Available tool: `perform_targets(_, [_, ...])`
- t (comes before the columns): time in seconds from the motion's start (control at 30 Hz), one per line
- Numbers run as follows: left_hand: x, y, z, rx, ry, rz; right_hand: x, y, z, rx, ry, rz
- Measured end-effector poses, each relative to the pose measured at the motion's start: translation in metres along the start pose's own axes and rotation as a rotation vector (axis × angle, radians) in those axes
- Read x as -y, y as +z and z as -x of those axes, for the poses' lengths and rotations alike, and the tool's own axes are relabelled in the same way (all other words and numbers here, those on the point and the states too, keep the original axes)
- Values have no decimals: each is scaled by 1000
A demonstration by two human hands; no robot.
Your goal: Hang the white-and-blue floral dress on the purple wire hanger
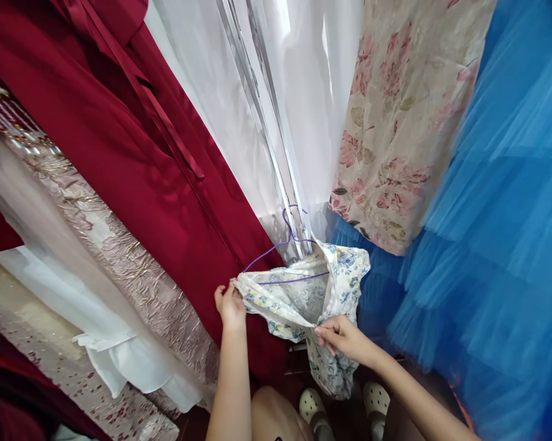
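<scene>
A white garment with blue and yellow flowers (344, 288) hangs on a thin purple wire hanger (269, 250), its neck opening gaping toward me. My left hand (231, 304) is closed on the garment's left shoulder edge, near the end of the hanger. The fingers of my right hand (339, 335) pinch the lower point of the neckline. Behind the hanger's hook run long shiny silvery-white strips (267, 110). The garment's lower part droops between my arms, folded on itself.
On the left hang a dark red dress (166, 202), a textured pinkish fabric (133, 245) and a white ruffled piece (120, 355). White sheer cloth (303, 79) hangs behind. To the right are a beige floral dress (395, 135) and a blue tulle dress (491, 245). Pale clogs (310, 404) show below.
</scene>
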State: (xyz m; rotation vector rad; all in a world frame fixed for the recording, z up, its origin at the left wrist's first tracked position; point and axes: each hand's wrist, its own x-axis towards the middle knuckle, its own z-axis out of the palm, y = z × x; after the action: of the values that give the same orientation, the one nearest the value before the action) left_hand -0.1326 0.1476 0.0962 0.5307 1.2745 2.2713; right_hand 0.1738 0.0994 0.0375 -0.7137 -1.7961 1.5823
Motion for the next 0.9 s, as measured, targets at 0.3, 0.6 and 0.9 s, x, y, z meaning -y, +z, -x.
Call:
perform_targets(0.3, [95,-21,90,170,-253,-69,-64,-46,36,-393,167,-162])
perform_targets(0.6, [67,20,176,612,-110,-158,-104,-68,93,-257,335,68])
perform_targets(0.9, [38,40,226,976,-91,-381,9,-30,65,166,168,-75])
